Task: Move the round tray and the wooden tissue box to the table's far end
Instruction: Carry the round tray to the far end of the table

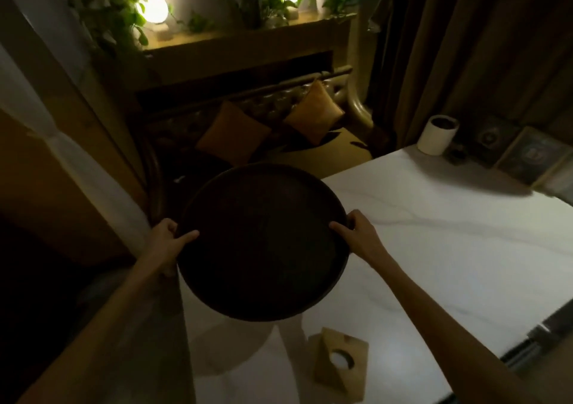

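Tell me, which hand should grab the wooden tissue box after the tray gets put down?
Probably the right hand. The wooden tissue box sits on the white table on that hand's side, below it. The left hand grips the round tray's other rim, out past the table's edge.

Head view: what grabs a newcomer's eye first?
The dark round tray, centre frame, gripped at its rim by the left hand and right hand above the white table. Then the glowing lamp top left, and the wooden tissue box near the bottom edge.
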Available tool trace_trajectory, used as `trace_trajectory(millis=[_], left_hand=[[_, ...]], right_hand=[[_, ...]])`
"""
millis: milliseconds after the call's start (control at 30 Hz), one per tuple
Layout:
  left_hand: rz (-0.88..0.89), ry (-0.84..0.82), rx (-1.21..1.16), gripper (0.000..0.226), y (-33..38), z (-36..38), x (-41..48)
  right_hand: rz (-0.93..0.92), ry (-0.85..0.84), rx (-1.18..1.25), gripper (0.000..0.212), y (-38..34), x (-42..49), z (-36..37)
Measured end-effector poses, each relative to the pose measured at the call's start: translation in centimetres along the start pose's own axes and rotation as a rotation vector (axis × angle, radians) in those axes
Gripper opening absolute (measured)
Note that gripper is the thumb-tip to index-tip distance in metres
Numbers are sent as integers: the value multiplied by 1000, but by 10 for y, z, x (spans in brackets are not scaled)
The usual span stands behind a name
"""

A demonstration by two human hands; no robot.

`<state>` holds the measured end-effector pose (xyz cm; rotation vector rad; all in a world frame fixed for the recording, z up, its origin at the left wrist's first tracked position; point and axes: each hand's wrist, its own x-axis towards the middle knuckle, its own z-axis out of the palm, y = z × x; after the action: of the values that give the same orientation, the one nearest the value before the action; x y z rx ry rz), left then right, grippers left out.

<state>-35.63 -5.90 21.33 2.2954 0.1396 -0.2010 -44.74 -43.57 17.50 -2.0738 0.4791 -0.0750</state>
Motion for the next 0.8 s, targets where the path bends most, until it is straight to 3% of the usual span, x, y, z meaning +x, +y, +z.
trace_trajectory(millis=[133,300,433,800], left_hand=[[-2,36,-22,46,3,6,-17],[-30,127,-77,26,6,1,-28],[-3,170,-124,29,11,-3,-16],[33,128,-73,35,95,57,18]], right_hand=[[-40,-44,-7,41,1,24,-14],[-58,-124,-27,36,-14,37,-13],[-79,-131,-37,36,-27,42,-19],[-112,-78,-40,36,4,99,-104]])
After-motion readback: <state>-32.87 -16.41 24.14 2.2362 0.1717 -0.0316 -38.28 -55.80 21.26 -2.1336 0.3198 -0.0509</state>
